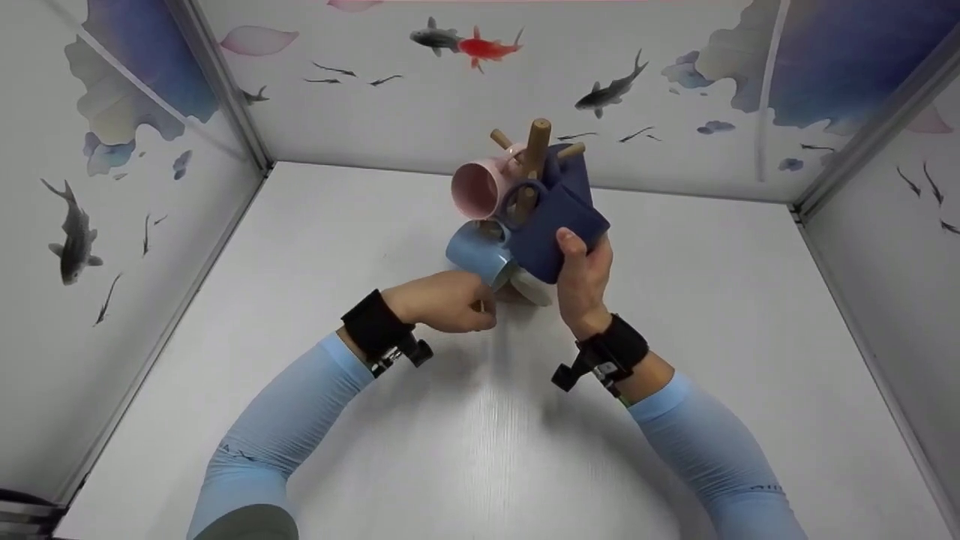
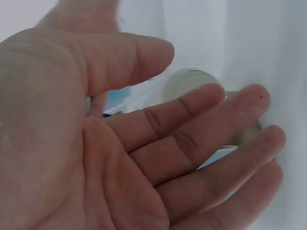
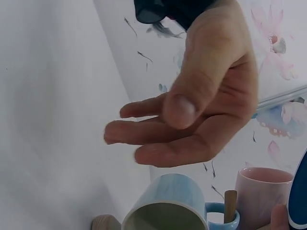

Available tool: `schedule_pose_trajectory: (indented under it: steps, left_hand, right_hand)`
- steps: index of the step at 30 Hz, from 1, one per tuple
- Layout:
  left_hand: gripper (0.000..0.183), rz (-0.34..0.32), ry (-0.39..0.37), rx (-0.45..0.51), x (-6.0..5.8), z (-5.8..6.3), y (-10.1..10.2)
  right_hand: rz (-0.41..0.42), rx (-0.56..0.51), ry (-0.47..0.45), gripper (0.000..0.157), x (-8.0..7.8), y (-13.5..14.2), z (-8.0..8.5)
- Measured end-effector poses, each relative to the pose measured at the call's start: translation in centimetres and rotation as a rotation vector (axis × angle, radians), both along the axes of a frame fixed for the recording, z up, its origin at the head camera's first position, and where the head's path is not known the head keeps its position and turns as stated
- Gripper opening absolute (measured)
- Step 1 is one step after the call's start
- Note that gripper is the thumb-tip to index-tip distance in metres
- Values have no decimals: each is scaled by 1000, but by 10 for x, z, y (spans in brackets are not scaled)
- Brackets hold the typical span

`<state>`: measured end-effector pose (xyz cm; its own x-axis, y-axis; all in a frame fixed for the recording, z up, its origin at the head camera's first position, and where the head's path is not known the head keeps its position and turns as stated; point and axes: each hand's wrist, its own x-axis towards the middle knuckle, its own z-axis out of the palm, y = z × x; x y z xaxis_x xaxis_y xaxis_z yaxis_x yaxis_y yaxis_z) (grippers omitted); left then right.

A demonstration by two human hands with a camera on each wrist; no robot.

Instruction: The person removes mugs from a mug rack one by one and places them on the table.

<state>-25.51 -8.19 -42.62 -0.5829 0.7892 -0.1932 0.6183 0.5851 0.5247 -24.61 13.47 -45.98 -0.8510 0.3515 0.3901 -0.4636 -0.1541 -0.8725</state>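
My right hand (image 1: 586, 277) grips a dark blue mug (image 1: 551, 232), thumb on its side. The mug's handle ring overlaps a peg of the wooden mug tree (image 1: 538, 146); I cannot tell how far it sits on it. My left hand (image 1: 448, 300) is below and left of the mugs, holding nothing. Its fingers (image 2: 211, 143) are spread and loosely bent in the left wrist view. A light blue mug (image 1: 476, 251) with a pale inside tilts downward near it. Above that, a pink mug (image 1: 480, 187) lies sideways on the tree. Another dark blue mug (image 1: 574, 169) shows behind, partly hidden.
The tree stands near the back of the white tabletop (image 1: 360, 225). White panels (image 1: 420, 112) printed with fish and flowers enclose the table at the back and sides. More bare wooden peg ends (image 1: 571, 151) stick out near the top of the tree.
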Motion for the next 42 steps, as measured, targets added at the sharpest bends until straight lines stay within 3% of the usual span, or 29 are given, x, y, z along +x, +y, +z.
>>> schedule_pose_trajectory:
  steps: [10,20,28,35,42]
  left_hand:
    - [22,64,55,265,-3,14,-15]
    - [26,163,-8,469,-2,32,-22]
    - [24,251,2,614,0,39,-23]
    - [28,320,-12,692,1,46,-20]
    - [28,330,27,701,3,51,-18]
  right_hand:
    - [46,73,88,58,3,8,-2]
    - [42,173,137,68,3,23,-9]
    - [86,196,178,72,8,29,-11]
    - [158,220,201,72,12,31,-9]
    - [199,222,215,74,15,31,-8]
